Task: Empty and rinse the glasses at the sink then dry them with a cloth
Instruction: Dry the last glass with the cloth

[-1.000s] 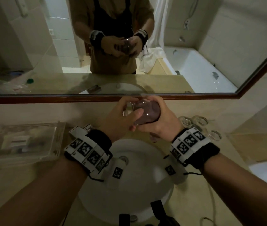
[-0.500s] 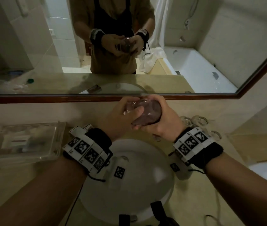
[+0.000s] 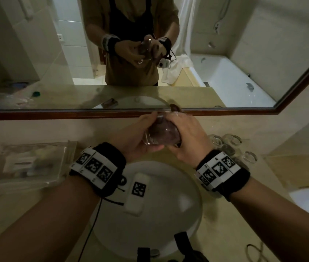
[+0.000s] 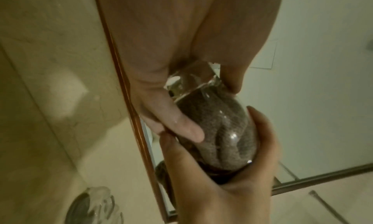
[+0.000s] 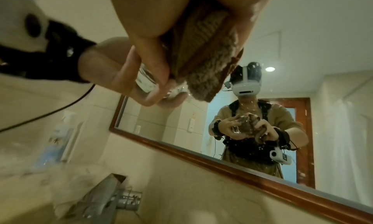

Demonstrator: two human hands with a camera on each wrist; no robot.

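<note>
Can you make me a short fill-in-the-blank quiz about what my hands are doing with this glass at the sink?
1. The brown cloth is stuffed ____ the glass.
2. The left hand grips the glass at its thick ____.
3. Both hands hold the glass above the white ____, with the right hand at the rim end.
4. More glasses stand on the counter to the person's ____.

Missing words: inside; base; sink; right
</note>
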